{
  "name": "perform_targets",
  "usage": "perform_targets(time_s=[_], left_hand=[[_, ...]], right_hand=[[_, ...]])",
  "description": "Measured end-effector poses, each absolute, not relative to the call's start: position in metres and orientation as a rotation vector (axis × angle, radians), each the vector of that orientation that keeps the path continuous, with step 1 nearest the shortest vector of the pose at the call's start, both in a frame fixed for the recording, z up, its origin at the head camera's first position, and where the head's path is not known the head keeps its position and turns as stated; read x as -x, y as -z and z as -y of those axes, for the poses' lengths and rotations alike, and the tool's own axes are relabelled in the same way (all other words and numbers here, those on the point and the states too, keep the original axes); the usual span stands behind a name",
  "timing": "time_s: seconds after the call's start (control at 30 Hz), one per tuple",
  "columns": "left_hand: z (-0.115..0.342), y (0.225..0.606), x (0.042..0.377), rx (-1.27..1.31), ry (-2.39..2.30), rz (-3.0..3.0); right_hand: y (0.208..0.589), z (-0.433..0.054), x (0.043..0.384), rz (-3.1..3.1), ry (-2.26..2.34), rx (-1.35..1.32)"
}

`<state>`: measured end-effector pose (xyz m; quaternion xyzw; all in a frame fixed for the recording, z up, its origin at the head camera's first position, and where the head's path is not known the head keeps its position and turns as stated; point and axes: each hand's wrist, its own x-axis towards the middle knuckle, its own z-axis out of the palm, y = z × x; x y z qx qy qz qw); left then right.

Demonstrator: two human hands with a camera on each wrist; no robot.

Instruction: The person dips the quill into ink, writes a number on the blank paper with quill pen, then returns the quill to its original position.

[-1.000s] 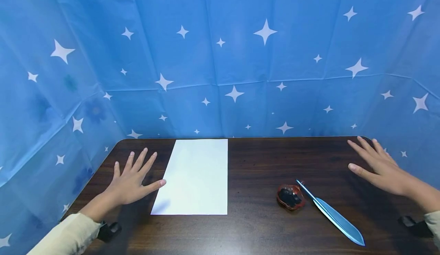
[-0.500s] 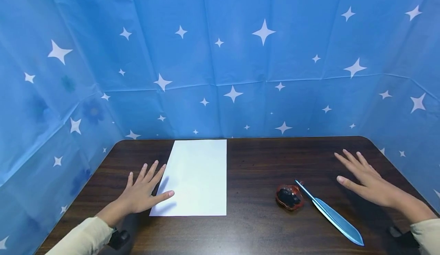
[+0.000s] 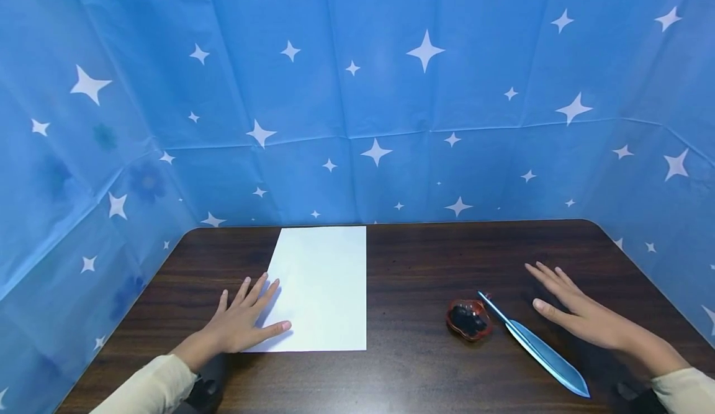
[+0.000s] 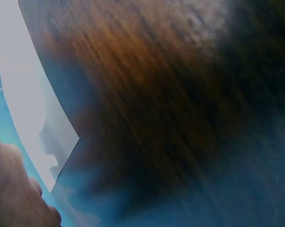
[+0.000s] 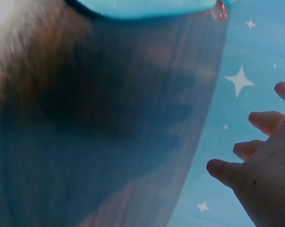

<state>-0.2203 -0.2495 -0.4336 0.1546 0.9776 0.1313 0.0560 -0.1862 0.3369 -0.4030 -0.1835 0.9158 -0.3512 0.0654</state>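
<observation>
My left hand (image 3: 240,324), fingers spread and holding nothing, is over the left edge of a white sheet of paper (image 3: 324,290); its shadow falls on the sheet. Whether the fingertips touch the paper I cannot tell. To the right, my right hand (image 3: 581,315) is stretched out with nothing in it, above the table beside a blue feather-shaped pen (image 3: 550,358). The pen's thin end lies next to a small reddish-brown, lobed dish (image 3: 469,321) with something black inside. In the right wrist view, part of the blue pen (image 5: 147,7) shows at the top.
A dark wood-grain table (image 3: 413,377) bears all these things. Behind it and along both sides hangs a blue curtain (image 3: 391,91) with white stars. Each wrist carries a dark strapped-on device, partly hidden by the pale sleeves (image 3: 156,386).
Both hands have moved inward and down toward the table, the left from beside the paper to over its edge, the right closer to the pen. Paper, dish and pen have stayed in place.
</observation>
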Motion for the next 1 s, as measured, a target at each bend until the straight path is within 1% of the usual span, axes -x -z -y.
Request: perform_targets(time_s=[0.47, 0.67, 1.0], left_hand=[[0.248, 0.442, 0.224, -0.446, -0.375, -2.861], [0.248, 0.442, 0.223, -0.437, -0.381, -2.846], [0.246, 0.440, 0.221, -0.439, -0.380, -2.856]], right_hand=[[0.413, -0.324, 0.183, -2.578, 1.121, 0.561], [0.415, -0.317, 0.182, -2.492, 1.158, 0.596], [0.420, -0.305, 0.184, -2.521, 1.140, 0.700]])
